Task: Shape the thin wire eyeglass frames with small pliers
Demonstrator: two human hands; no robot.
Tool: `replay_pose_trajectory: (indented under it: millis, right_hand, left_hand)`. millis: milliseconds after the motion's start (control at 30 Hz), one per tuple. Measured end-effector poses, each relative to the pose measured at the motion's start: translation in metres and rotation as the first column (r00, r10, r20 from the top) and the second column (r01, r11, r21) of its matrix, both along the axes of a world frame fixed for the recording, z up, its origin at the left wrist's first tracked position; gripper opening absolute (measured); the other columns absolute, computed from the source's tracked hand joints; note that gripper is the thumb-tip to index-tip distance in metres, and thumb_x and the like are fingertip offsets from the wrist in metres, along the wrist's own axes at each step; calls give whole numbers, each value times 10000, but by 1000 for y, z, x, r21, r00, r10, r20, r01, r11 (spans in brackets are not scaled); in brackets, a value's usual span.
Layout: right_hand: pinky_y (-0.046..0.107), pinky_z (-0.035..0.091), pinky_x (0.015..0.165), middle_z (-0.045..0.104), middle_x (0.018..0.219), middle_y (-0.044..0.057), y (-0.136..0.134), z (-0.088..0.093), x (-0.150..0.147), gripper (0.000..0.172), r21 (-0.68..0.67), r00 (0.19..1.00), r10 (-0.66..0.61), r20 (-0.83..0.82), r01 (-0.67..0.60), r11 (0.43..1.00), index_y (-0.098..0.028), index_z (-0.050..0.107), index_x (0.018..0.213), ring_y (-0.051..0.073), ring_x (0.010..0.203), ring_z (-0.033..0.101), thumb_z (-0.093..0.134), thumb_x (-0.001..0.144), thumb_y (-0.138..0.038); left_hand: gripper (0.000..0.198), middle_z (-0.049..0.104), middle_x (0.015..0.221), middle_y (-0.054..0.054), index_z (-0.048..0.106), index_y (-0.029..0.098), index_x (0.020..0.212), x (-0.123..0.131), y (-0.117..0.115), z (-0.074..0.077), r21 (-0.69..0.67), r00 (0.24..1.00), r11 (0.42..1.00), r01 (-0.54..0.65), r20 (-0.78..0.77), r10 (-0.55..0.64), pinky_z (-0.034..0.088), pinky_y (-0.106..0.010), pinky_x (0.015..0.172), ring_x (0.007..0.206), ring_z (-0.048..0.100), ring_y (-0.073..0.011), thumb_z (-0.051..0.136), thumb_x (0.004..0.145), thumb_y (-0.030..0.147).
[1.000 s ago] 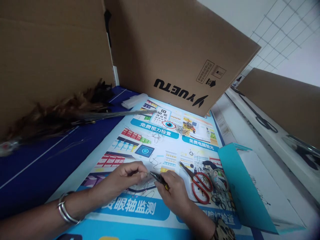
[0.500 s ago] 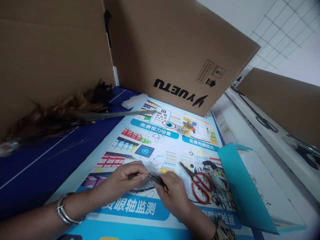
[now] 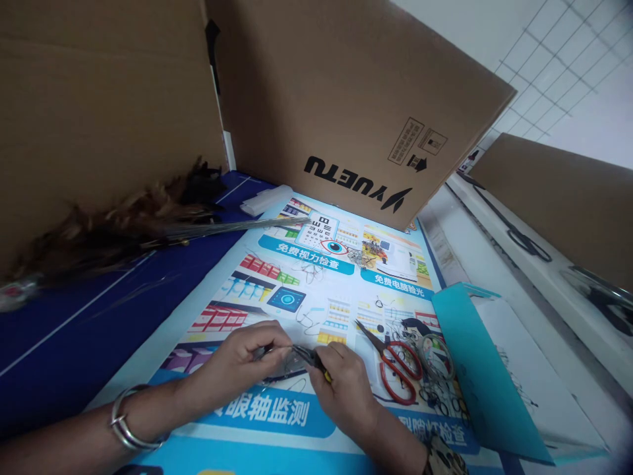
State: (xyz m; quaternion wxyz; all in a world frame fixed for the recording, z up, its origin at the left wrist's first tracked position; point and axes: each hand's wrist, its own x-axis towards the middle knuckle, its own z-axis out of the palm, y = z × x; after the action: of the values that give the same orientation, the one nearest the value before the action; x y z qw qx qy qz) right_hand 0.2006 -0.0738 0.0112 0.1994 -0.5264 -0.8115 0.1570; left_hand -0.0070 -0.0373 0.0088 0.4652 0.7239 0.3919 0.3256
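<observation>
Black-jawed pliers (image 3: 308, 356) with a bit of yellow on the handle are gripped in my right hand (image 3: 346, 389), jaws pointing left. Their tips reach the fingertips of my left hand (image 3: 260, 348), which is pinched closed around something too small to make out. Under both hands lies a piece of clear plastic (image 3: 295, 367), mostly covered, along with thin wire. To the right of my right hand rest scissors (image 3: 399, 373) with red handles, blades partly open. Beside them are a clear tape-like roll (image 3: 436, 356) and a heap of small metal rings and wires (image 3: 440, 399).
A printed sheet (image 3: 316, 316) covers the table. Bent wires (image 3: 309, 320) and a small metal pile (image 3: 363, 257) lie on it. Long thin rods (image 3: 232, 227) and brown feathers (image 3: 123, 224) are at left. Cardboard (image 3: 356, 105) stands behind; a teal box (image 3: 487, 382) is at right.
Both hands stay almost in place. The pliers' jaws have shifted slightly at the left fingertips, and the right hand has turned a little.
</observation>
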Motion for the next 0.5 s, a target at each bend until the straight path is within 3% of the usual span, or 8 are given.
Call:
replay_pose_trajectory:
  millis: [500]
  right_hand:
    - [263,348,590,592,760,56,0,-3,1,124,42,999,30,21,-30,999,-183,541,789,182,709,522,479,856,-265]
  left_hand:
    - [186,530,665,10,595,173,705,2,-2,3,-21,999,999,-38,-13,38,384,-225,582,633,505,-131,484,846,221]
